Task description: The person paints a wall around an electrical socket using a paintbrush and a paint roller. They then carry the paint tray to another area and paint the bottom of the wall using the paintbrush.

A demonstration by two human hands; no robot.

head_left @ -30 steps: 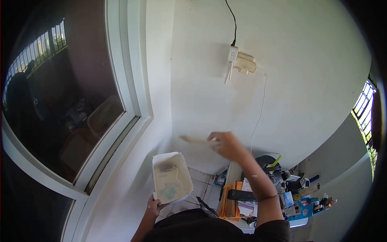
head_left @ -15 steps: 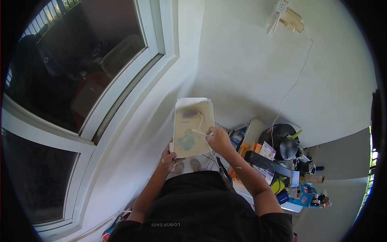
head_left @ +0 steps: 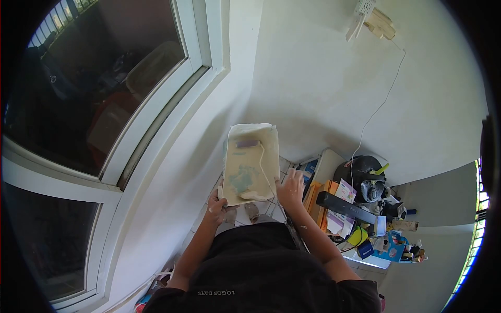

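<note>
Open room: air above the tray, reaching up between window frame and wall. Obstacles: roller and brush inside; at right, cluttered table, black bar near the right forearm.

Left hand holding tray, right hand alongside.

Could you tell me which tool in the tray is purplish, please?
The roller lying at the far end of the tray; the brush-like tool at the near end is pale instead.
</note>
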